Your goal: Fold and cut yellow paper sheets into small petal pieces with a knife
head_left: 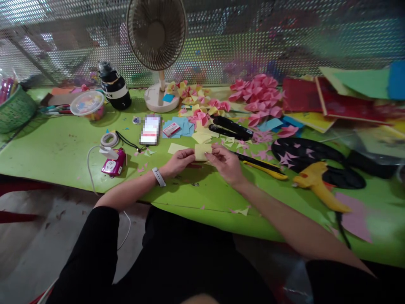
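A small piece of pale yellow paper is stretched between my two hands, just above the green table. My left hand pinches its left edge, and my right hand grips its right edge with the thumb on top. Another pale yellow slip lies beside my left fingers. Behind the hands rest a black stapler and a pile of blue paper squares with a small red-and-white box on it. To the right of my right hand lies a yellow-and-black utility knife.
A yellow glue gun and a black curved pad lie at right. Pink folded paper pieces heap at the back near a fan. A black bottle, a phone and a purple power socket stand at left.
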`<state>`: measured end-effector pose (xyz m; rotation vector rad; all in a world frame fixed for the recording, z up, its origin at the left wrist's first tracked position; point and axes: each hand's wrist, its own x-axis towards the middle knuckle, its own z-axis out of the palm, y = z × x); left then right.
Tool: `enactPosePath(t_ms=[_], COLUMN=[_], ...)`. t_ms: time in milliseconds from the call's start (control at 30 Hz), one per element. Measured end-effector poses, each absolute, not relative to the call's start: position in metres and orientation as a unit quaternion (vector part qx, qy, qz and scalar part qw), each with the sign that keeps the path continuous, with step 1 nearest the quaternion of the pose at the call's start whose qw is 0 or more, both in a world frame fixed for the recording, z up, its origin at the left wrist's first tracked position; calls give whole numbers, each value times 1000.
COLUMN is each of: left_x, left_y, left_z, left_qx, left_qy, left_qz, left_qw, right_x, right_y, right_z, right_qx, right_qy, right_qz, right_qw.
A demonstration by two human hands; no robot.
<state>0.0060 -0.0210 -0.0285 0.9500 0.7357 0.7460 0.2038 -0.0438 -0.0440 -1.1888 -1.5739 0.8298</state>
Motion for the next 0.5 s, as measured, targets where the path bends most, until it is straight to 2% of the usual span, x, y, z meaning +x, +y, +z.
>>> enactPosePath(t_ms=[133,300,500], left_x=[6,8,8], left_y=[-23,-26,-28], left_z=[-28,-30,-31], left_qx=[433,505,494], left_qy=[320,323,343], left_qz=[345,343,331], left_qw=[769,723,727], right_x=[203,201,201], right_y=[-45,-52,-53], right_z=[-42,-33,-28], right_qx=[-486,-484,-491], right_qy=[-610,-595,-584], right_qz=[399,420,441], right_qw=[481,484,472])
